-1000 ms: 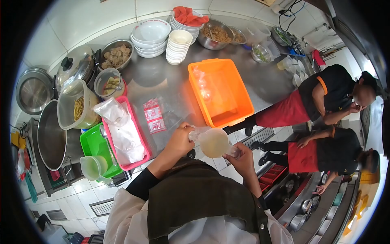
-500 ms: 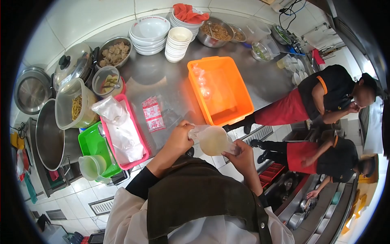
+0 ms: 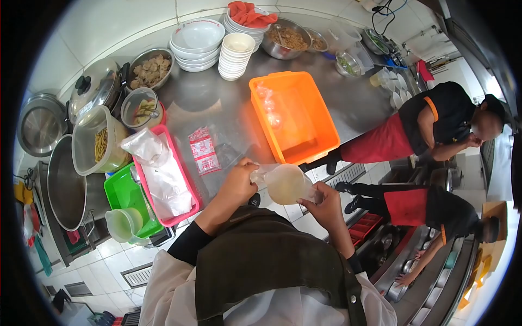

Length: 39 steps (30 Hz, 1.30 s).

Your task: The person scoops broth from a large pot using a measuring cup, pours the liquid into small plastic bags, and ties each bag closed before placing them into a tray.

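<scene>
A clear plastic bag (image 3: 286, 185) with cloudy pale liquid bulging in it hangs between my hands in front of my apron. My left hand (image 3: 241, 182) pinches one end of the bag, and my right hand (image 3: 324, 204) grips the opposite end. Just beyond the bag stands an orange plastic tub (image 3: 321, 117) with several small clear filled bags (image 3: 270, 106) along its left side. To the left of the tub, red-and-white printed packets (image 3: 203, 151) lie flat on the steel table (image 3: 190, 103).
A pink tray (image 3: 187, 190) with plastic bags and a green tray (image 3: 118, 187) with a jug (image 3: 122, 223) sit at left. Stacked bowls (image 3: 198, 41) and cups (image 3: 236, 57) stand at the back. Two co-workers (image 3: 435, 119) (image 3: 446, 209) are at right.
Both my hands keep hold of the bag, which has barely shifted. The lower co-worker at right has leaned forward, reaching further over the counter pans.
</scene>
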Each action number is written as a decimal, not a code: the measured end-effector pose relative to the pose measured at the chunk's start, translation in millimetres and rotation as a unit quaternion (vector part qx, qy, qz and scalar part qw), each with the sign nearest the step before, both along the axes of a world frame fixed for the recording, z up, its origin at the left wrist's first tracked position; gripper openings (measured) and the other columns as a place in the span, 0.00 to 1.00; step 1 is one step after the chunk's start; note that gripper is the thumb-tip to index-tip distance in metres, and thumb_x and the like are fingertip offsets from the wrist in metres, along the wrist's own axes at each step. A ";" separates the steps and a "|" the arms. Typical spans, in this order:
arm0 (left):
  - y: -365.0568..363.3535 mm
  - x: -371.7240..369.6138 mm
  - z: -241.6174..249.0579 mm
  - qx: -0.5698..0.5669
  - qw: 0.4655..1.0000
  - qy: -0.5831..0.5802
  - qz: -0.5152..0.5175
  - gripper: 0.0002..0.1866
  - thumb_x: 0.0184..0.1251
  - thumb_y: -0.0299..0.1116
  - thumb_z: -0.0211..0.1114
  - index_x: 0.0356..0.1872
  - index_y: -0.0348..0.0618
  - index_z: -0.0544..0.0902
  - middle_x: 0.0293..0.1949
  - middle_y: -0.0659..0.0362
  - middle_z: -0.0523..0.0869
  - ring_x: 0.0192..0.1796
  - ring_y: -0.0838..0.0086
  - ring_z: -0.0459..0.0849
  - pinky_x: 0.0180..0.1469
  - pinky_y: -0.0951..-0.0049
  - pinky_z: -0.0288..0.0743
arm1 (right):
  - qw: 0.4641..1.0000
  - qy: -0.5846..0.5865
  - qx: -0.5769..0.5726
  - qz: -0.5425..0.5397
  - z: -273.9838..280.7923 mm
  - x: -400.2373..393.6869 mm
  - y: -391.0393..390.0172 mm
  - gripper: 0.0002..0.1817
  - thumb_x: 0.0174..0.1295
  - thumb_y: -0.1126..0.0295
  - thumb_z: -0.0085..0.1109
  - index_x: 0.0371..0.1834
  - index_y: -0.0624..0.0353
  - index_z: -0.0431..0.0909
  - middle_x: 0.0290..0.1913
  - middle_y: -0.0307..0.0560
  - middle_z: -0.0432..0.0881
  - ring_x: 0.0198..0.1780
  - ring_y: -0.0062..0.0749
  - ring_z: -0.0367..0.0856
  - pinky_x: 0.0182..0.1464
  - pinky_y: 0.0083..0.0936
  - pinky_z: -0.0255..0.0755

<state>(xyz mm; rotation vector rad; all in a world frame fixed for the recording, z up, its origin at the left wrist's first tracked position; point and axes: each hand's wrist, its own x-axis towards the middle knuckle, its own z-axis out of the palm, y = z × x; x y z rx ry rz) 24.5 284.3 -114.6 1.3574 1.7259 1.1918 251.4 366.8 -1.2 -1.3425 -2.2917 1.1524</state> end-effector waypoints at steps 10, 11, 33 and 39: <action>-0.1 -0.8 0.9 -0.002 1.000 0.012 0.003 0.22 0.43 0.18 0.65 0.46 0.33 0.82 0.44 0.51 0.78 0.31 0.64 0.82 0.36 0.69 0.77 | 1.000 0.026 -0.002 0.006 -3.8 1.2 0.8 0.14 0.47 0.74 0.75 0.27 0.61 0.75 0.22 0.34 0.75 0.25 0.11 0.67 0.27 0.17 0.61; -0.4 -1.0 0.6 0.000 1.000 0.013 0.003 0.22 0.43 0.18 0.65 0.46 0.33 0.82 0.44 0.51 0.78 0.31 0.64 0.82 0.36 0.69 0.77 | 0.999 0.032 -0.013 0.003 -6.1 2.9 1.5 0.14 0.47 0.74 0.75 0.27 0.61 0.75 0.22 0.34 0.75 0.26 0.11 0.67 0.27 0.17 0.62; -5.4 -40.3 -18.2 -0.011 0.998 -0.052 0.019 0.22 0.40 0.21 0.69 0.43 0.33 0.84 0.43 0.51 0.81 0.34 0.69 0.85 0.36 0.74 0.79 | 0.913 0.354 -0.202 0.025 22.1 -20.1 17.3 0.11 0.52 0.82 0.68 0.34 0.62 0.75 0.35 0.39 0.80 0.37 0.18 0.76 0.46 0.20 0.68; 6.7 -46.8 -19.3 -0.033 0.995 -0.089 0.014 0.20 0.39 0.22 0.70 0.41 0.32 0.84 0.41 0.49 0.82 0.36 0.67 0.85 0.41 0.71 0.80 | 0.910 0.353 -0.219 0.020 14.7 -19.5 15.6 0.10 0.53 0.83 0.66 0.35 0.62 0.76 0.36 0.40 0.81 0.38 0.18 0.76 0.45 0.18 0.68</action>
